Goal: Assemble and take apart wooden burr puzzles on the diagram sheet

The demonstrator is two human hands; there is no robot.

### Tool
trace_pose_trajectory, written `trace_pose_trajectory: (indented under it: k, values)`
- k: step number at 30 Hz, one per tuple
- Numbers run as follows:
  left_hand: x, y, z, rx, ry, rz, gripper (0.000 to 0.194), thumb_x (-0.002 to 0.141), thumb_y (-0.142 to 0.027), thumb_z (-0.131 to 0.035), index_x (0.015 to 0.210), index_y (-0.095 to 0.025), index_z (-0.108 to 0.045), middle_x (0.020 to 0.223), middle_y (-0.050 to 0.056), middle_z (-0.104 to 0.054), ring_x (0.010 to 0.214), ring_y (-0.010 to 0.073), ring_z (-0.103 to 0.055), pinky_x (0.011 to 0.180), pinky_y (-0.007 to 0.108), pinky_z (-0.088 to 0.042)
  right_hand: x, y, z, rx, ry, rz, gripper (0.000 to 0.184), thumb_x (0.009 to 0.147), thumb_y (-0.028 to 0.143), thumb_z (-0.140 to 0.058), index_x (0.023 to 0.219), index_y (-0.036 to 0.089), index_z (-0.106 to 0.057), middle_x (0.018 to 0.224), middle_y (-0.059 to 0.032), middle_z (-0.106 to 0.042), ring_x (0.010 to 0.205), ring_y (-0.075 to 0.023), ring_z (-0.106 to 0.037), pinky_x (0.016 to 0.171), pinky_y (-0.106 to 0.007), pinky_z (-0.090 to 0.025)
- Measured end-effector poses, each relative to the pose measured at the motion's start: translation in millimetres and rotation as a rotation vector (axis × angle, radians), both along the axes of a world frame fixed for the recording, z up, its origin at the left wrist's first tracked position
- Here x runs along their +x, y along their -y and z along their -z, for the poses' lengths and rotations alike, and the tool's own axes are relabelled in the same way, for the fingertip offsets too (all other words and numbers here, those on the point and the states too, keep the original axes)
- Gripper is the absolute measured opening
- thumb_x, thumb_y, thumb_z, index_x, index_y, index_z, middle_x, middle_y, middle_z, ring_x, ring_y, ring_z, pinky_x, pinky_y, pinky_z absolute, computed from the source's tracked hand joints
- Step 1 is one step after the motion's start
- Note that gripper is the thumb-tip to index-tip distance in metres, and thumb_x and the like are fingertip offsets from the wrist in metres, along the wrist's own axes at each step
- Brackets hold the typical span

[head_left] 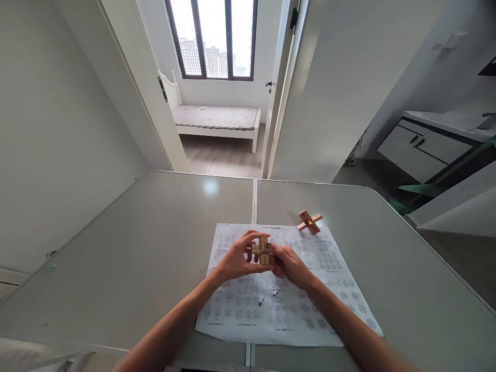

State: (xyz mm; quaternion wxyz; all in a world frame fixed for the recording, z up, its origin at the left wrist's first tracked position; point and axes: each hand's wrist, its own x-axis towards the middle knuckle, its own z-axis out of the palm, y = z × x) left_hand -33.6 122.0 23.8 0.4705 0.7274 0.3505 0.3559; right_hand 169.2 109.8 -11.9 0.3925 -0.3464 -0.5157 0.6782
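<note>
Both my hands hold one wooden burr puzzle (264, 250), raised over a printed sheet. Its interlocked blocks form a compact cross, with dark marks on some faces; one looks like a 7 or Z. My left hand (242, 256) grips it from the left, fingers over the top and thumb along the bottom. My right hand (290, 263) pinches its right side, some fingers hidden behind it. Beyond the right hand, a second group of crossed wooden pieces (309, 222) rests at the sheet's top edge, one piece carrying a dark mark.
The paper sheet (294, 315), printed with rows of small diagrams, lies creased on a grey table (163, 248) with a seam down its middle. Two small dark marks or scraps show on the sheet. Behind the table, a doorway leads to a bed (217, 116); a cabinet (424, 147) stands right.
</note>
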Motion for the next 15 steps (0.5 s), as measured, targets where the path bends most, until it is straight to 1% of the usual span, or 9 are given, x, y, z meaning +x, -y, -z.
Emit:
trace_pose_trajectory:
  k: [2,4,7,10,11,15]
  values:
    - [0.3,-1.6,3.9,-0.053,0.016,-0.019,0.072,0.081,-0.037,-0.085,0.146,-0.031,-0.057,0.131,0.008,-0.061,0.074,0.0087,-0.062,0.059,0.021,-0.053,-1.1,-1.1,-2.6,-0.04,-0.046,0.024,0.058,0.099,0.069,-0.052,0.068,0.021,-0.056,0.05,0.004,-0.05,0.039,-0.0099,-0.039,0.043,-0.024,-0.033]
    - [1.2,-3.4,9.1,-0.094,0.028,-0.08,0.071,0.086,-0.039,-0.08,0.15,-0.03,-0.05,0.132,0.009,-0.061,0.073,0.0084,-0.063,0.06,0.021,-0.053,-0.6,-4.0,-4.6,-0.085,-0.096,0.068,0.057,0.099,0.069,-0.052,0.07,0.021,-0.056,0.057,0.0021,-0.055,0.039,-0.0095,-0.04,0.039,-0.024,-0.032]
    - [2.0,-6.8,16.4,-0.123,0.033,-0.188,0.059,0.093,-0.046,-0.072,0.144,-0.025,-0.052,0.129,0.009,-0.062,0.068,0.0077,-0.062,0.058,0.022,-0.053,4.0,-11.6,-4.3,-0.14,-0.169,0.168,0.047,0.098,0.064,-0.057,0.081,0.021,-0.059,0.073,-0.0007,-0.064,0.04,-0.0081,-0.039,0.035,-0.022,-0.028]
    - [1.8,-9.8,20.7,-0.121,0.03,-0.251,0.05,0.096,-0.051,-0.066,0.136,-0.022,-0.056,0.124,0.009,-0.063,0.066,0.0078,-0.061,0.059,0.023,-0.054,10.7,-20.4,0.7,-0.164,-0.233,0.262,0.039,0.095,0.06,-0.062,0.085,0.022,-0.059,0.081,-0.0013,-0.066,0.042,-0.0077,-0.038,0.034,-0.021,-0.026]
    - [1.7,-10.4,21.4,-0.118,0.029,-0.259,0.049,0.096,-0.051,-0.066,0.133,-0.021,-0.057,0.123,0.009,-0.063,0.066,0.008,-0.062,0.059,0.023,-0.055,12.8,-22.9,2.8,-0.169,-0.248,0.284,0.038,0.094,0.059,-0.063,0.085,0.023,-0.058,0.082,-0.0016,-0.066,0.043,-0.0083,-0.039,0.034,-0.022,-0.028]
    - [1.9,-11.5,22.0,-0.104,0.014,-0.265,0.044,0.095,-0.052,-0.065,0.126,-0.02,-0.061,0.123,0.01,-0.064,0.066,0.0089,-0.062,0.057,0.024,-0.055,18.8,-29.8,9.3,-0.179,-0.286,0.339,0.036,0.091,0.058,-0.068,0.084,0.023,-0.059,0.082,-0.0027,-0.067,0.049,-0.0113,-0.045,0.04,-0.024,-0.039]
